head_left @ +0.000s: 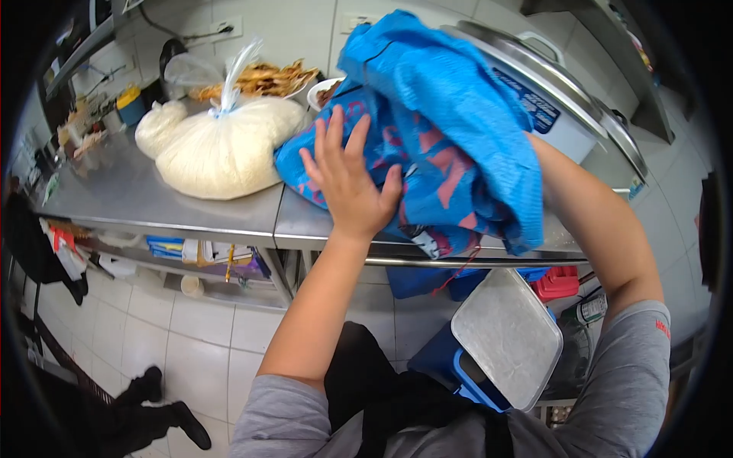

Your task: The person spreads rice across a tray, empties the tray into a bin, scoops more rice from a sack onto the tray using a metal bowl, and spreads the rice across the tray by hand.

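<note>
A large blue woven bag (466, 99) with pink and red print stands crumpled on the steel counter. My left hand (347, 175) lies against its left side, fingers spread. My right forearm reaches into the bag's opening from the right, and the right hand is hidden inside or behind the blue material. Left of the bag, a tied clear plastic bag (221, 153) full of a pale, grainy content rests on the counter, with a smaller pale bag (159, 128) beside it.
Behind are a plate of dried brown food (267, 79) and a white bowl (319, 93). Large metal lids (534, 65) stand at the back right. Below the counter edge is a blue bin with a grey lid (508, 336). Another person's legs (153, 416) show at lower left.
</note>
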